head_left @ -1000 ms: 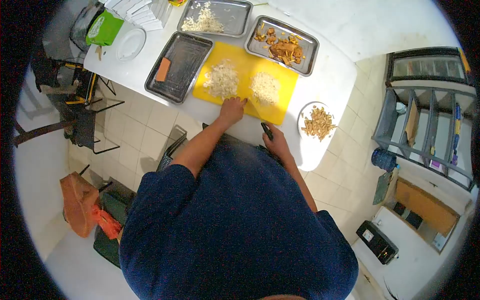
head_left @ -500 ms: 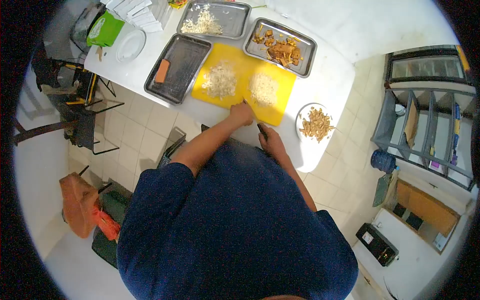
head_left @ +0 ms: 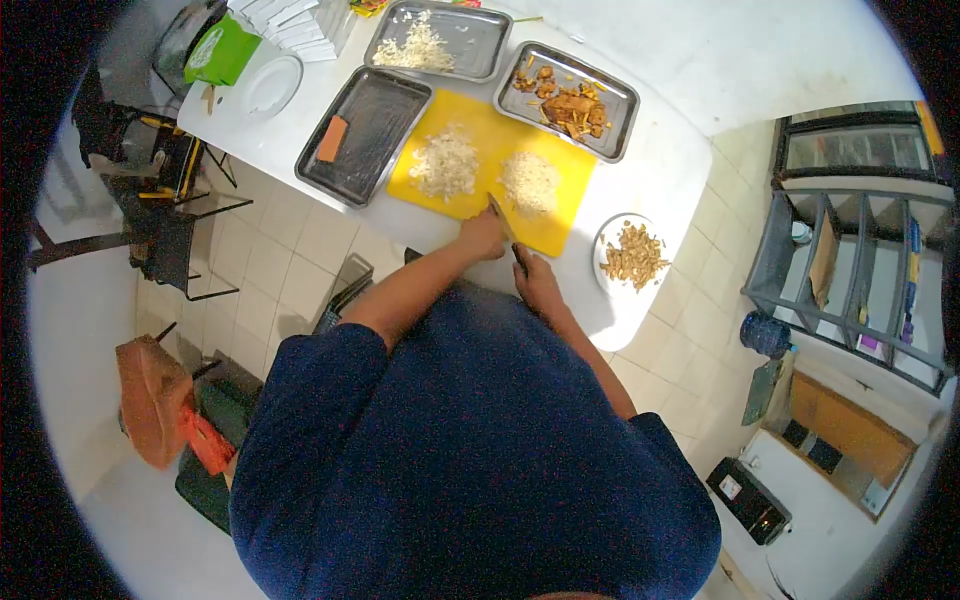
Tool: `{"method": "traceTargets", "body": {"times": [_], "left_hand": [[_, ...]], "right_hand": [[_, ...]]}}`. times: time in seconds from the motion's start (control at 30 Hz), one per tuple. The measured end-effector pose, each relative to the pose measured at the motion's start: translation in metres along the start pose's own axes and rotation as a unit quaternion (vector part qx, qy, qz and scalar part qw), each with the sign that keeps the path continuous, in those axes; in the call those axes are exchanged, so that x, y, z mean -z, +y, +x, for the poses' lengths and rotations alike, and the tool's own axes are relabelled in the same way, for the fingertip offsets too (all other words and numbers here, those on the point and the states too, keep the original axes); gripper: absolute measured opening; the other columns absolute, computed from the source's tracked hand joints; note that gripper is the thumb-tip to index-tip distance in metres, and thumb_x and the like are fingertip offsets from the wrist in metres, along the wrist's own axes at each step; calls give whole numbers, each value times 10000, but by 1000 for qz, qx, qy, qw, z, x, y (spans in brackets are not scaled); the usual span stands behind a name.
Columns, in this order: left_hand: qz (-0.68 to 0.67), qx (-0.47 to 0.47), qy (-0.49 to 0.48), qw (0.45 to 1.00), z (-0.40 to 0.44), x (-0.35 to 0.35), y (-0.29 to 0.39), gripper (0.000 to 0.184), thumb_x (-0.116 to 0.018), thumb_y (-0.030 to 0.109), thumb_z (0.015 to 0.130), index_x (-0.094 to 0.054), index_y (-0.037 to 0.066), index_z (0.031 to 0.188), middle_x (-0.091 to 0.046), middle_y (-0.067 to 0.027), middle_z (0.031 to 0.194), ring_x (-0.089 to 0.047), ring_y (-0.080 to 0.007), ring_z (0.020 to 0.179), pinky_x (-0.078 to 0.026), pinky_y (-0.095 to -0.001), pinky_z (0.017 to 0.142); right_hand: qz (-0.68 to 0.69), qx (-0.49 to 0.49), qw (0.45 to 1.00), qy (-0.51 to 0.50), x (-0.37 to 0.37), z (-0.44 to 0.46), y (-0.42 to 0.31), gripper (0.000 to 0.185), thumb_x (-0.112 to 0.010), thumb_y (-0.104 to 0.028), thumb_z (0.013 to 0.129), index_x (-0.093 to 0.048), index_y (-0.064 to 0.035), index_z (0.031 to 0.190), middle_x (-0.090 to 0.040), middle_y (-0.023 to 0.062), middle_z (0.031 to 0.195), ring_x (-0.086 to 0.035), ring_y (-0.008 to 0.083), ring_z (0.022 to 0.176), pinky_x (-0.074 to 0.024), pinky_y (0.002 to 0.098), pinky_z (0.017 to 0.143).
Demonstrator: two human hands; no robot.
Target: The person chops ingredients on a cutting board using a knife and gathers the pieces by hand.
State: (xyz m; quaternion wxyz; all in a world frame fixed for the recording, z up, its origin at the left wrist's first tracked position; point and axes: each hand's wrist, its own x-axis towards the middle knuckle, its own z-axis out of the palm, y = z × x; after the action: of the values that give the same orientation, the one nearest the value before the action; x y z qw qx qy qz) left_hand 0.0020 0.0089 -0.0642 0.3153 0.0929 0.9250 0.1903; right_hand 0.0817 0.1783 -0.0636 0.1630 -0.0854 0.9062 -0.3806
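Note:
My right hand [head_left: 540,285] is wrapped round the dark handle of a knife [head_left: 501,213] at the near edge of a yellow cutting board [head_left: 480,207]. The blade points away and to the left. My left hand [head_left: 484,236] is closed at the blade, its fingers pressed along it; the fingertips are partly hidden. Two piles of finely chopped pale food lie on the board: a greyish-white left pile [head_left: 445,165] and a cream-coloured right pile [head_left: 530,183]. The knife lies near the gap between them.
Left of the board lies a dark tray [head_left: 375,110] with an orange-brown block [head_left: 332,139]. Behind are a tray [head_left: 480,45] of pale shreds and a tray [head_left: 625,125] of brown pieces. A white plate [head_left: 603,240] of chopped brown pieces stands right, near the table edge.
My left hand has slid slightly back along the blade, so more of the knife tip shows. My right hand keeps its hold on the handle. The camera view has shifted a little.

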Motion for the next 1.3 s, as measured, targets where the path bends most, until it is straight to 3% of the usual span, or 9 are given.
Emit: {"method": "traceTargets", "body": {"times": [0.23, 0.33, 0.53, 0.63, 0.73, 0.93, 1.03, 1.23, 1.3], "left_hand": [[-1, 5, -96, 995, 26, -2, 3, 651, -614, 396, 807, -460, 146, 1389, -476, -228, 1384, -533, -367, 1212, -463, -471, 974], [-14, 12, -99, 995, 16, 18, 11, 604, -554, 420, 851, -472, 129, 1375, -489, -222, 1376, -521, -351, 1230, -458, -469, 975], [-1, -130, -111, 985, 43, -14, -5, 501, -527, 379, 866, -572, 91, 1272, -571, -246, 1260, -572, -381, 1148, -469, -457, 949], [-121, -169, 37, 977, 33, -30, -11, 461, -506, 364, 871, -608, 73, 1213, -628, -239, 1162, -603, -405, 1080, -485, -456, 922], [-81, -48, -24, 995, 44, -48, -21, 496, -485, 402, 880, -584, 75, 1239, -636, -238, 1142, -608, -412, 1060, -489, -463, 913], [-101, -71, -51, 991, 29, -21, -11, 501, -457, 412, 886, -579, 84, 1245, -635, -241, 1138, -610, -395, 1067, -481, -473, 924], [-70, -92, -86, 990, 4, 17, 8, 444, -460, 316, 882, -594, 61, 1220, -654, -258, 1065, -641, -394, 994, -507, -475, 869], [-90, -111, -114, 983, 15, 7, 5, 378, -469, 189, 856, -602, -10, 1149, -669, -274, 853, -666, -350, 612, -533, -432, 532], [-73, -127, -106, 983, 33, -14, -8, 438, -447, 339, 888, -594, 56, 1188, -668, -229, 773, -631, -293, 507, -526, -404, 481]], "right_hand": [[-26, -50, 998, -37, 7, -5, -3, 456, -548, -171, 882, -503, -75, 1326, -603, 270, 918, -594, 427, 888, -470, 487, 787], [-16, -44, 998, -32, 5, -8, 0, 475, -549, -176, 879, -487, -96, 1344, -602, 270, 904, -598, 428, 868, -470, 490, 763], [-23, -67, 996, -45, 8, -6, -6, 478, -545, -169, 882, -477, -127, 1353, -600, 268, 893, -598, 437, 852, -469, 507, 740], [-39, -62, 997, -34, 5, -6, -8, 471, -535, -148, 886, -474, -123, 1352, -602, 273, 900, -596, 443, 856, -468, 514, 740], [-36, -46, 998, -25, 0, -1, -4, 466, -527, -130, 889, -472, -119, 1351, -602, 280, 906, -595, 447, 861, -468, 518, 743], [-15, -11, 1000, -18, -2, 1, 4, 473, -527, -127, 889, -467, -104, 1357, -600, 289, 883, -592, 450, 841, -466, 515, 742], [-14, -8, 1000, -20, 1, -4, 5, 481, -528, -131, 890, -463, -101, 1365, -597, 287, 863, -591, 448, 824, -462, 508, 733], [-10, 0, 1000, -11, 1, -9, 4, 472, -533, -135, 894, -466, -88, 1359, -584, 282, 836, -583, 446, 802, -458, 496, 714], [-16, 6, 1000, -6, 0, -9, 4, 458, -532, -131, 896, -473, -82, 1347, -580, 283, 836, -580, 447, 801, -460, 492, 715]]}}
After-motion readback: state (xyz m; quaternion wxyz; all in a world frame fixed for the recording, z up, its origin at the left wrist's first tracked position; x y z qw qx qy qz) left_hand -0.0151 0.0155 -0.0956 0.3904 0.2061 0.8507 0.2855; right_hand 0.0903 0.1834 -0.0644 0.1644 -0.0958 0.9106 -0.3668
